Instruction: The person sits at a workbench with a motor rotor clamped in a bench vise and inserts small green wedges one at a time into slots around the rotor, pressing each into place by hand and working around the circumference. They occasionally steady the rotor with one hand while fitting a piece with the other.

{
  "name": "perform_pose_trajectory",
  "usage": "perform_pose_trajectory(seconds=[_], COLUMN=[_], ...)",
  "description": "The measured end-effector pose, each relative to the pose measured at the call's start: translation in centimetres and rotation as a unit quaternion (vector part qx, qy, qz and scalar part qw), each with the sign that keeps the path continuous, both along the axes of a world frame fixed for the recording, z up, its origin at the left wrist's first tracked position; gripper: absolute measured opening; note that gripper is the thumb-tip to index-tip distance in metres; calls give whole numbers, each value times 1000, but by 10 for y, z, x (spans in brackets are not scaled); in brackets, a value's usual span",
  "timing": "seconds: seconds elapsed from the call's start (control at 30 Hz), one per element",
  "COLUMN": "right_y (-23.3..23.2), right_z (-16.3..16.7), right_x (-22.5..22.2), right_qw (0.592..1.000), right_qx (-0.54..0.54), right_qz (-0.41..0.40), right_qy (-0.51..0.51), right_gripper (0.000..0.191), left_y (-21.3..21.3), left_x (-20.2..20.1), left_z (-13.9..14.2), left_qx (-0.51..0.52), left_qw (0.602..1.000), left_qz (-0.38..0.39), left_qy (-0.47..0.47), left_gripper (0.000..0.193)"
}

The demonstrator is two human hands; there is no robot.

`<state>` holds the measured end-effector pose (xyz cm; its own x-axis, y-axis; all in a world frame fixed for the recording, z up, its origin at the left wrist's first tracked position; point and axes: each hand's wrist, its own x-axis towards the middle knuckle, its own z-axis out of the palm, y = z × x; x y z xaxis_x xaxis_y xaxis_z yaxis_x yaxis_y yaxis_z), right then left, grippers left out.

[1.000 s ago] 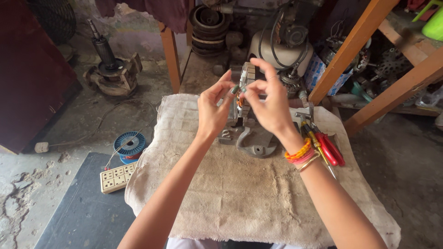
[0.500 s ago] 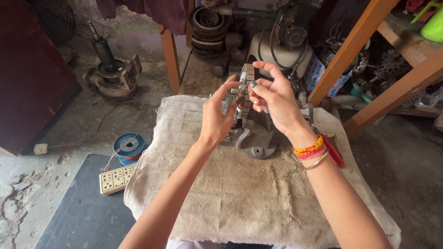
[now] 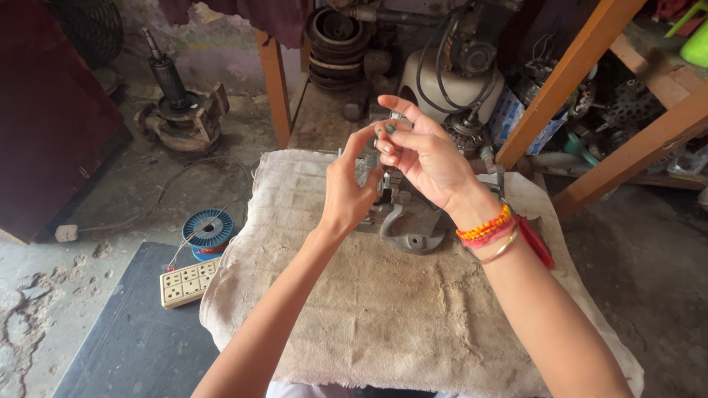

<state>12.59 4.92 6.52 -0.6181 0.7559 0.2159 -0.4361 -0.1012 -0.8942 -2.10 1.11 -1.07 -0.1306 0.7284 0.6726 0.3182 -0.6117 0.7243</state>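
Pinching a small metal part (image 3: pixel 389 127) between their fingertips, the left hand (image 3: pixel 352 188) and right hand (image 3: pixel 426 156) stay raised above the grey casting (image 3: pixel 410 225) on the cloth-covered worktop (image 3: pixel 383 309), right wrist now lower.

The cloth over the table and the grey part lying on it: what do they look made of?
The cloth looks like coarse woven fabric, beige, matte and fuzzy. The grey part looks like cast metal, dull and unpainted, though moulded plastic cannot be ruled out.

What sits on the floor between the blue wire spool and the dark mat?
Head view: a white power strip lies below the blue wire spool, overlapping the dark mat.
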Motion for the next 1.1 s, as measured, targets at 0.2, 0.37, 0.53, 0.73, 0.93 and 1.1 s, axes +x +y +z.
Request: perform_pose_trajectory(seconds=[0.2, 0.37, 0.53, 0.73, 0.93, 1.1], right_y=[8, 17, 14, 14, 23, -11], right_z=[-2, -4, -16, -32, -57, -112], right_x=[32, 54, 59, 61, 67, 77], right_qw=[975, 946, 952, 926, 858, 834], right_qx=[112, 139, 134, 185, 206, 179], right_qz=[-143, -240, -236, -281, -384, -400], right_qy=[-126, -167, -144, -172, -274, -336], right_gripper=[48, 50, 54, 53, 60, 74], left_y=[2, 0, -5, -4, 15, 10], left_x=[0, 4, 4, 2, 4, 8], left_z=[-3, 1, 5, 0, -8, -40], left_qx=[3, 0, 17, 5, 5, -85], left_qw=[1000, 999, 999, 998, 997, 989], left_qz=[-6, -24, -6, 17, -69, -16], left_qy=[30, 30, 38, 62, -36, -124], left_gripper=[63, 64, 63, 61, 64, 43])
